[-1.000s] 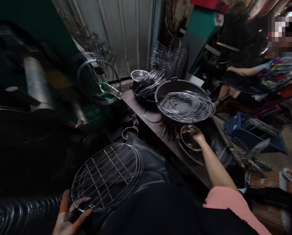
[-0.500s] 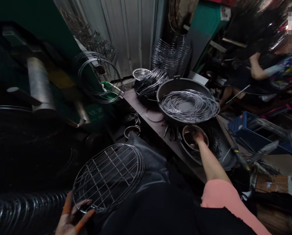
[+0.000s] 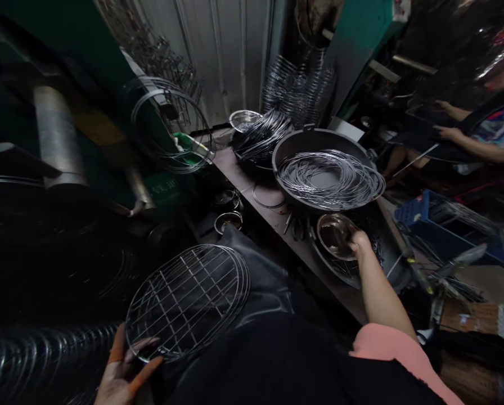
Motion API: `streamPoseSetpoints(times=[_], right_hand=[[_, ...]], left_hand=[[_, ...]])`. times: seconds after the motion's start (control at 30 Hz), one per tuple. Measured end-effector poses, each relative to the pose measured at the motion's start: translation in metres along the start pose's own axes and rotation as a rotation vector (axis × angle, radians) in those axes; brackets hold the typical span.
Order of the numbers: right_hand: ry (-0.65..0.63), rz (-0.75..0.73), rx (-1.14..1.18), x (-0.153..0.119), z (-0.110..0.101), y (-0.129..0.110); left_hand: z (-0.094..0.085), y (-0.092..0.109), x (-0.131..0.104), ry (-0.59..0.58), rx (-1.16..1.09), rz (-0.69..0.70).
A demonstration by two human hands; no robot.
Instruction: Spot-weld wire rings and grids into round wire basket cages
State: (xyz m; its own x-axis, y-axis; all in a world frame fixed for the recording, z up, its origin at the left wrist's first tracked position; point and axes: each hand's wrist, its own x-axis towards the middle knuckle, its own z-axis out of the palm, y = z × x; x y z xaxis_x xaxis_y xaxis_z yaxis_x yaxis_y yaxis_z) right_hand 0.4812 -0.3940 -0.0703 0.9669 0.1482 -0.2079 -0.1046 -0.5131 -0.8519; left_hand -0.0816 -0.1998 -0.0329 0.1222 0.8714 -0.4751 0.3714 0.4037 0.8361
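Observation:
Round wire racks point(image 3: 188, 304), stacked together, rest on my lap, with their lower left rim in my left hand point(image 3: 125, 368). Orange covers wrap some fingers of that hand. My right hand point(image 3: 359, 243) is at the right rim of a small metal bowl point(image 3: 334, 236), its fingers closed on the edge. Dark contents lie in the bowl, too dim to make out. The bowl sits over a wide dark pan point(image 3: 387, 267) holding short wire pieces. Just behind it, a large grey pan point(image 3: 289, 146) holds many loose wire rings point(image 3: 332, 180).
Pliers point(image 3: 297, 228) lie on the bench point(image 3: 235, 169). A green machine point(image 3: 87, 34) with a metal cylinder point(image 3: 58, 129) stands left. Coiled racks point(image 3: 45, 360) line the lower left. A blue crate point(image 3: 412, 211) is right, below another person's hands point(image 3: 450, 135).
My right hand has moved from inside the small bowl to its right rim, and the bowl is tilted a little. The other person's hands have shifted. The view has shifted slightly.

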Motion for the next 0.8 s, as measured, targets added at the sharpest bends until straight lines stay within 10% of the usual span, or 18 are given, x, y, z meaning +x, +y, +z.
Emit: streamPoseSetpoints(times=[0.17, 0.3, 0.57, 0.7, 0.8], right_hand=[[-0.511, 0.144, 0.27, -0.052, -0.008, -0.026], [-0.835, 0.12, 0.441, -0.099, 0.042, -0.05], [-0.924, -0.385, 0.384, -0.156, 0.207, -0.051], [-0.965, -0.465, 0.29, -0.168, 0.237, -0.036], [-0.938, -0.248, 0.466, -0.168, 0.238, -0.036]], left_hand=[[-0.003, -0.011, 0.008, -0.032, -0.087, 0.023], [-0.007, -0.011, 0.013, -0.075, -0.229, 0.047], [-0.041, 0.027, 0.024, 0.113, -0.001, 0.156], [-0.046, 0.081, 0.051, -0.001, 0.145, 0.239], [-0.028, 0.122, 0.093, -0.249, 0.313, 0.262]])
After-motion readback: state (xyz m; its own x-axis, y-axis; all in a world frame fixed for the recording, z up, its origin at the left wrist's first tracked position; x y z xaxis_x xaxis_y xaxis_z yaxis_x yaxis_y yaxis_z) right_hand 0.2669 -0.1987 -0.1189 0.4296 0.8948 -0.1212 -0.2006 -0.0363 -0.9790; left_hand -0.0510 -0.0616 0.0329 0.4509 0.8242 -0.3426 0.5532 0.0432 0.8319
